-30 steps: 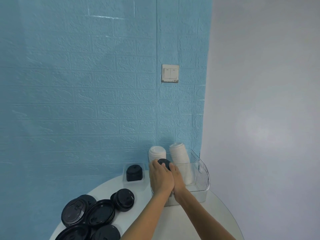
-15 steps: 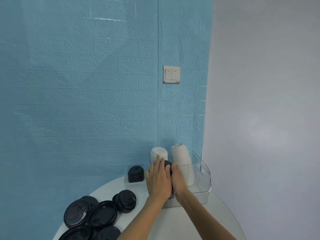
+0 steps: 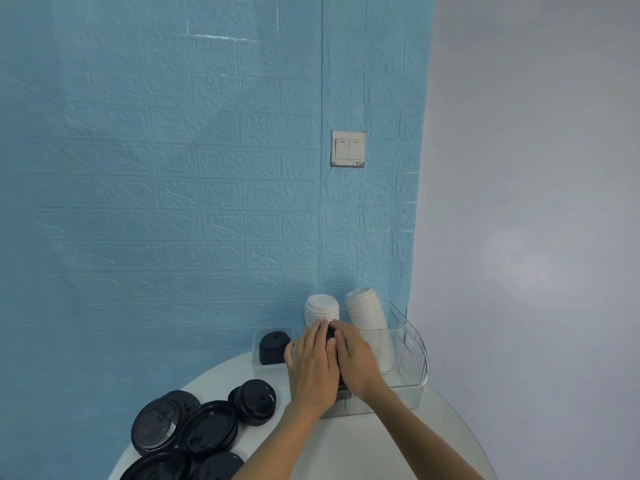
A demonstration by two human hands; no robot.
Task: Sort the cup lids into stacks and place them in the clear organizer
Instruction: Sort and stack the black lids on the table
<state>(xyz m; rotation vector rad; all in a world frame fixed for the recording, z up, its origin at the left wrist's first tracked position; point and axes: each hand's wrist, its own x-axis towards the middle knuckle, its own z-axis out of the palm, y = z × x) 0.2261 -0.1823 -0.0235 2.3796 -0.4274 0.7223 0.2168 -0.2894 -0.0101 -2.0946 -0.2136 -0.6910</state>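
Left hand [image 3: 313, 365] and right hand [image 3: 356, 362] side by side, fingers laid over a black stack [image 3: 330, 336] of lids, cupping it from both sides; only a sliver of it shows between fingertips. Stack sits in the organizer [image 3: 412, 358], near its left front. Behind the hands, two white stacks [image 3: 363, 313] stand in the organizer, right one tilted. Small tray [image 3: 258, 344] left of organizer holds a black cap stack [image 3: 274, 348]. Loose black lids [image 3: 207, 427] piled on the table [image 3: 363, 441], front left.
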